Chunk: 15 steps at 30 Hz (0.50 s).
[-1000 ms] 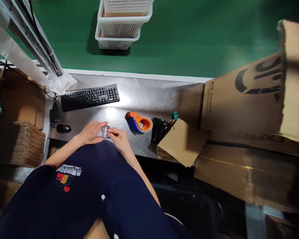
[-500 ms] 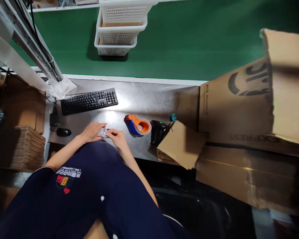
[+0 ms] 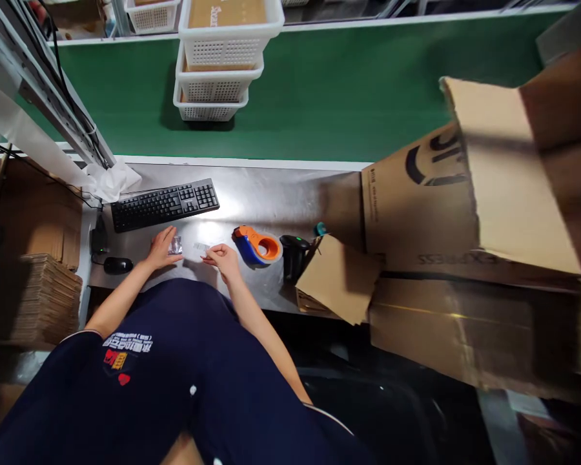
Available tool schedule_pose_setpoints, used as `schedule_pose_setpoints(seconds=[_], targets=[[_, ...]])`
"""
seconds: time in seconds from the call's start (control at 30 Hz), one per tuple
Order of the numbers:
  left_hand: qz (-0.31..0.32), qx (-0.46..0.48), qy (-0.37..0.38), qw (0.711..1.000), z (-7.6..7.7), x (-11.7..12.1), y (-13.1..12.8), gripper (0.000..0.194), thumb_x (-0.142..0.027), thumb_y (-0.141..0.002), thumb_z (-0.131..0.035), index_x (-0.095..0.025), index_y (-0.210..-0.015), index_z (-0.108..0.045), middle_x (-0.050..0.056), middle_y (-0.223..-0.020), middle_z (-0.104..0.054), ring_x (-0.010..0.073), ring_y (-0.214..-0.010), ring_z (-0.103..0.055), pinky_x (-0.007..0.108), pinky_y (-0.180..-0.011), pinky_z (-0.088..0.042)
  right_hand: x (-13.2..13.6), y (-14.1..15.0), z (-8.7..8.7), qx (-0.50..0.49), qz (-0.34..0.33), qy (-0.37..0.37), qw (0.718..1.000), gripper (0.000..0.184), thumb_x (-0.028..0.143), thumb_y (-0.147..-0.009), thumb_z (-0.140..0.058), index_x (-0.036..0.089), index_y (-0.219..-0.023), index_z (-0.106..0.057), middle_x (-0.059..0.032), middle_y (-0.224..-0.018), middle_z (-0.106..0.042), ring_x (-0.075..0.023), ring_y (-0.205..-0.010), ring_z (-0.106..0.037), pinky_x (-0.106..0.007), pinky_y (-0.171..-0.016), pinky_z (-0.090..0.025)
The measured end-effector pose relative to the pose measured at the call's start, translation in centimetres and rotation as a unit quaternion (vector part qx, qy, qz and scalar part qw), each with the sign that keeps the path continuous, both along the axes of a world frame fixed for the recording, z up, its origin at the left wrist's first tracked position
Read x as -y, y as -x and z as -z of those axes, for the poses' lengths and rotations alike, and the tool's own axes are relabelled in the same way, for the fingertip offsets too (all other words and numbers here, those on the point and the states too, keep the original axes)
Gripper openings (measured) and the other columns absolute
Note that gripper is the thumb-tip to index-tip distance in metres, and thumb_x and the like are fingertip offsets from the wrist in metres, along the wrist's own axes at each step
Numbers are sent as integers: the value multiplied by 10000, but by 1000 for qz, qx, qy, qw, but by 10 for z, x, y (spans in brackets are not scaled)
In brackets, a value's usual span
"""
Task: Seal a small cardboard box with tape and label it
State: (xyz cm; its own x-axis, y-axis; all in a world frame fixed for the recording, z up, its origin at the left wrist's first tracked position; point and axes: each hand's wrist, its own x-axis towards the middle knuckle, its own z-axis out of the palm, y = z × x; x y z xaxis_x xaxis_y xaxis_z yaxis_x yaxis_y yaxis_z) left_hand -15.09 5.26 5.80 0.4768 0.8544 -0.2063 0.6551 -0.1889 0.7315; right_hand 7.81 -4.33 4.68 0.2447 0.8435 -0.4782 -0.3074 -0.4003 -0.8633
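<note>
My left hand point(image 3: 161, 250) is over the steel worktop, its thumb and fingers closed around a small clear plastic packet point(image 3: 175, 245). What is inside the packet is too small to make out. A short way to the right, my right hand point(image 3: 223, 260) pinches the edge of a small white barcode label point(image 3: 201, 247). The label points left toward the packet, with a gap between them. Beyond my left hand lies a black keyboard point(image 3: 165, 204). Right of my right hand sits an orange and blue tape dispenser point(image 3: 257, 246).
A black mouse point(image 3: 118, 265) lies at the left. A black handheld scanner point(image 3: 295, 257) stands beside folded cardboard point(image 3: 341, 278). Large cardboard boxes point(image 3: 416, 219) fill the right side. Stacked white baskets point(image 3: 210, 90) stand on the green surface point(image 3: 329, 97) behind the worktop point(image 3: 266, 187).
My hands were together at the packet and are now apart. The barcode label now shows separately in my right hand, while the packet is at my left. The camera view has shifted slightly.
</note>
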Motion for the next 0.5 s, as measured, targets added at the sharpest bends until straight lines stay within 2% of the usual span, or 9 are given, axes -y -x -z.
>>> schedule_pose_setpoints(seconds=[0.07, 0.1, 0.2, 0.27, 0.33, 0.43, 0.5], targets=[[-26, 54, 23, 998, -10, 12, -11, 474, -410, -923, -850, -162, -1310, -734, 158, -1323, -782, 285, -1141, -740, 454, -1036, -614, 1, 6, -9, 26, 24, -14, 999, 534, 602, -617, -983, 276, -846, -627, 21, -712, -707, -199, -708, -740, -388, -773, -687], [-44, 83, 34, 995, -15, 19, -19, 390, -426, -958, -806, -168, -1247, -760, 128, -1216, -807, 245, -1005, -752, 407, -934, -629, 3, 9, -14, 41, 34, -27, 998, 522, 580, -636, -976, 276, -918, -659, 17, -765, -729, -195, -742, -742, -388, -815, -687], [-111, 185, 47, 975, -28, 36, -41, 272, -450, -900, -842, -188, -967, -807, 65, -953, -804, 194, -791, -706, 327, -750, -581, 8, 17, -31, 121, 36, -93, 988, 535, 571, -733, -908, 244, -1123, -744, -34, -908, -792, -217, -809, -762, -435, -897, -692], [-144, 250, 52, 956, -34, 43, -50, 297, -477, -843, -891, -195, -864, -800, 50, -870, -787, 182, -753, -686, 301, -694, -546, 13, 21, -40, 175, 19, -137, 975, 477, 572, -797, -858, 221, -1115, -793, -78, -958, -821, -241, -821, -780, -469, -898, -701], [-166, 303, 87, 934, -41, 47, -54, 380, -513, -770, -953, -196, -895, -785, 23, -797, -759, 167, -701, -678, 287, -657, -537, 18, 22, -46, 199, -1, -162, 967, 393, 553, -842, -836, 230, -1066, -820, -78, -956, -828, -238, -801, -782, -456, -850, -706], [-196, 364, 195, 889, -51, 49, -49, 608, -513, -600, -1055, -213, -981, -690, -55, -691, -694, 149, -591, -665, 276, -605, -558, 25, 21, -53, 171, -28, -170, 970, 393, 554, -852, -868, 233, -1076, -828, -37, -846, -780, -205, -710, -740, -386, -705, -683], [-214, 376, 251, 866, -58, 48, -43, 672, -514, -548, -1079, -221, -936, -616, -77, -674, -673, 139, -567, -666, 269, -595, -576, 29, 20, -56, 113, -42, -162, 979, 468, 581, -824, -915, 223, -1112, -825, -6, -776, -727, -186, -664, -702, -366, -662, -671]])
